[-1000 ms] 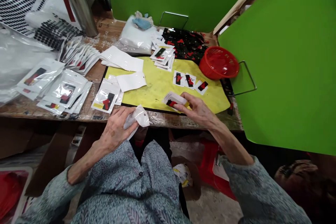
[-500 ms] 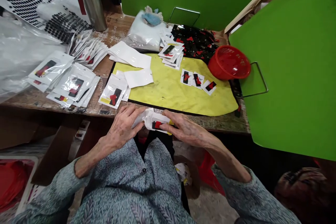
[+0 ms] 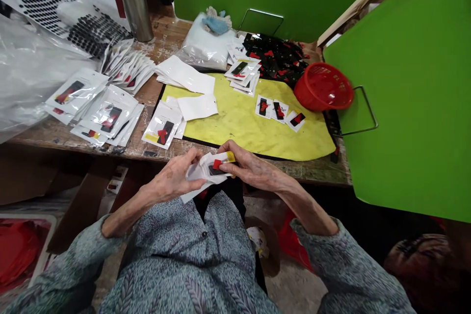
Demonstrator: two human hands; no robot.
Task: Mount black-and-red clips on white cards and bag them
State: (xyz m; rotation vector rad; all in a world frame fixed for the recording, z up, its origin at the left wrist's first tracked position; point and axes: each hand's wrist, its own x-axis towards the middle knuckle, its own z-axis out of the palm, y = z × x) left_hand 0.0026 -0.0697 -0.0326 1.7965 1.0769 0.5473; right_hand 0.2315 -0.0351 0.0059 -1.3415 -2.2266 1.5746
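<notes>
Just off the table's front edge, over my lap, my left hand [image 3: 180, 174] pinches a white plastic packet [image 3: 196, 172] from its left side. My right hand [image 3: 245, 164] grips a white card with a yellow end [image 3: 230, 157], on which lie a black strip and a red piece [image 3: 217, 164]; its left end is at or inside the packet's mouth. My right thumb presses on the card beside the red piece. On the yellow cloth [image 3: 235, 130] beyond my hands lie three small cards with black and red pieces [image 3: 279, 111] and blank white packets [image 3: 198, 107].
Filled packets [image 3: 110, 115] are piled at the left, with one more packet [image 3: 162, 132] near the table edge. A red basket [image 3: 324, 89] stands at the right beside a heap of black and red pieces [image 3: 275, 56]. A steel flask [image 3: 136, 5] stands at the back left. Green panels [image 3: 401, 122] border the right.
Both hands have shifted slightly; the packet has tilted, its lower corner now showing below my left hand. The card with the red piece has turned, and its yellow end shows more.
</notes>
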